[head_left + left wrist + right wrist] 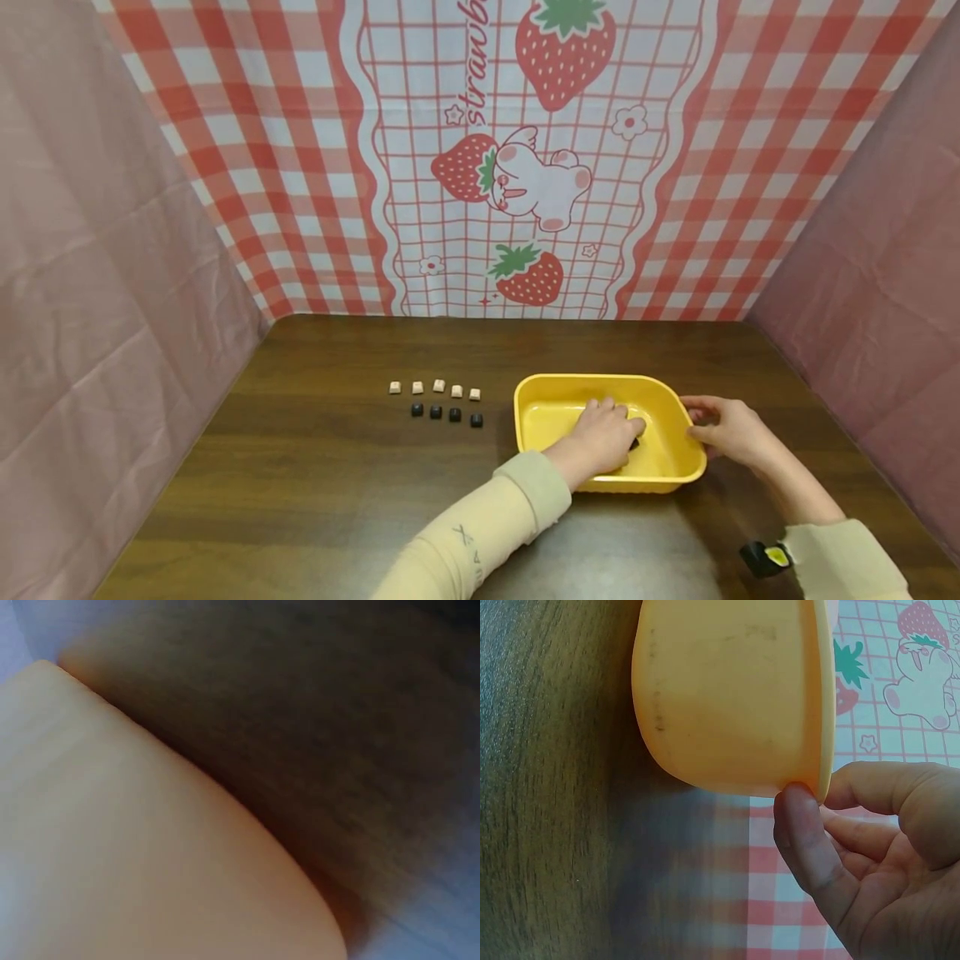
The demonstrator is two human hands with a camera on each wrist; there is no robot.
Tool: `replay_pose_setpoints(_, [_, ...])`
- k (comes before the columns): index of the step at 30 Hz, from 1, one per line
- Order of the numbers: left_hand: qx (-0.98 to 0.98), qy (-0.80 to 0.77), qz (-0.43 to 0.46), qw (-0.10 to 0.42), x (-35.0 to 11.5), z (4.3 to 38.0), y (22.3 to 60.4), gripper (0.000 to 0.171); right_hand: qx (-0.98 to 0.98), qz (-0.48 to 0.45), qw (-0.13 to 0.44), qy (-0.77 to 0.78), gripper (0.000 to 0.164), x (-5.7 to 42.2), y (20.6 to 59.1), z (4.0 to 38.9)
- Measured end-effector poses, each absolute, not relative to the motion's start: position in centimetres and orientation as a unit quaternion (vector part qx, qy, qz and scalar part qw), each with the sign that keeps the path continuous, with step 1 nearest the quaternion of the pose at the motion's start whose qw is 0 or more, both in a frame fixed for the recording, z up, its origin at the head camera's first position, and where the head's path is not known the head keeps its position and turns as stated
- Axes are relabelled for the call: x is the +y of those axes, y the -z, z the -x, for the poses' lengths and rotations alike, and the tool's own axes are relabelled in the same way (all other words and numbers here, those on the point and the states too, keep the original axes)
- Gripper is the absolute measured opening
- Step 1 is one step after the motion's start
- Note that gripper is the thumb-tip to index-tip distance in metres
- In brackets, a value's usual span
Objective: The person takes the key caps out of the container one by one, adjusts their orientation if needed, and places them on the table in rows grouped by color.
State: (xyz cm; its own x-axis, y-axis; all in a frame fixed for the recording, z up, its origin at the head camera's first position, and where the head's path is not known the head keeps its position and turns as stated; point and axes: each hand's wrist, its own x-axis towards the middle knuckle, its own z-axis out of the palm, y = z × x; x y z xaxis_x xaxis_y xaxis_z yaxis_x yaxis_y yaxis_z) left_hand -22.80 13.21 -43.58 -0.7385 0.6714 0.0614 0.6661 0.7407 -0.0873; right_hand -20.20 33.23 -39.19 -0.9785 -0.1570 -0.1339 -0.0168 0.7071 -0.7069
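A yellow plastic basin [681,433] stands on the table. The right hand [731,429] pinches its rim at the right end, with thumb and forefinger on either side of the edge in the right wrist view. Down inside the basin, the left hand [600,437] reaches toward the floor with its fingers bent. A small black keycap [634,444] shows partly beside the left thumb; I cannot tell whether the fingers grip it. The left wrist view has only a blurred, dark close-up of a pale surface.
Left of the basin lie a row of several cream keycaps [438,386] and, nearer, a row of several black keycaps [455,414]. A strawberry-print cloth [525,192] hangs behind the brown wooden table [315,467], with pink cloths [120,275] at the sides.
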Motion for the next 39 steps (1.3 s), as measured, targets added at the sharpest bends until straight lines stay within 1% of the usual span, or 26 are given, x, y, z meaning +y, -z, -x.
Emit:
replay_pose_setpoints(4, [-0.933, -0.033, 0.357, 0.045, 13.1, 22.8, 43.5, 0.026, 0.92, 0.048, 0.09, 0.379, 0.053, 33.4, 39.2, 20.3])
replay_pose_setpoints(13, [-0.934, -0.034, 0.352, 0.05, 12.9, 22.9, 43.3, 0.03, 0.921, 0.048, 0.09, 0.376, 0.052, 33.3, 39.2, 20.3])
replay_pose_setpoints(24, [-0.935, -0.02, 0.35, 0.056, 12.0, 22.7, 41.9, 0.031, 0.923, 0.044, 0.094, 0.371, 0.053, 33.1, 38.9, 20.1])
replay_pose_setpoints(28, [-0.935, -0.009, 0.35, 0.056, 11.3, 22.7, 41.5, 0.035, 0.922, 0.046, 0.089, 0.373, 0.053, 33.1, 38.9, 20.0])
replay_pose_setpoints(31, [-0.933, -0.003, 0.353, 0.065, 10.6, 22.7, 41.2, 0.033, 0.922, 0.045, 0.087, 0.374, 0.053, 33.1, 39.1, 20.0])
replay_pose_setpoints(35, [-0.931, 0.006, 0.357, 0.073, 9.6, 22.5, 40.6, 0.025, 0.922, 0.045, 0.087, 0.375, 0.052, 33.1, 39.2, 20.0])
replay_pose_setpoints(39, [-0.932, 0.015, 0.355, 0.075, 8.7, 22.6, 40.2, 0.021, 0.921, 0.043, 0.086, 0.377, 0.052, 33.2, 39.1, 20.1])
